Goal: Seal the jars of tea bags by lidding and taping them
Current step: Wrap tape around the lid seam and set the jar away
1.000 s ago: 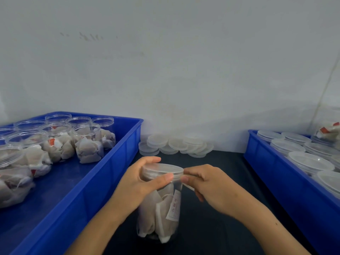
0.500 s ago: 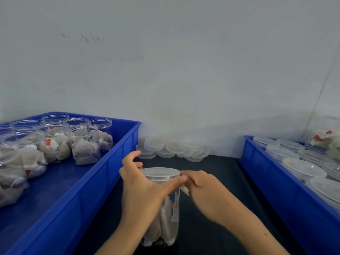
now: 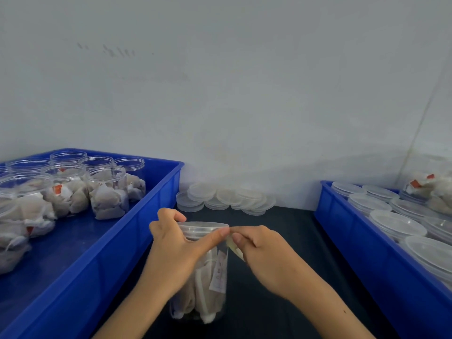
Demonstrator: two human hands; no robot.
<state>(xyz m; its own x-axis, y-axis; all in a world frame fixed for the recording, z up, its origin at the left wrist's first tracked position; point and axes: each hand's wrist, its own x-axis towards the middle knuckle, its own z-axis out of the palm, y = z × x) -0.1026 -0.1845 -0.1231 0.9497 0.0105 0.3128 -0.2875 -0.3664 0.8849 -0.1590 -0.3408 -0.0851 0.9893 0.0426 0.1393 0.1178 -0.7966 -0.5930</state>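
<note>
Left hand (image 3: 171, 250) grips lidded jar (image 3: 208, 277) of tea bags; right hand (image 3: 259, 255) pinches tape (image 3: 233, 247).

Packing wkshop: blue crates (image 3: 156, 204) w/ jars (image 3: 107, 192).

Left hand (image 3: 176, 250) is curled at frame centre, thumb stretched rightward; right hand (image 3: 261, 253) is pinched, fingertips nearly met.

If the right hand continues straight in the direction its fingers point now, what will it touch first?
Probably the left hand's thumb, pressed at the lid rim of the jar. The right hand, pinching tape, points left toward it, almost touching.
</note>
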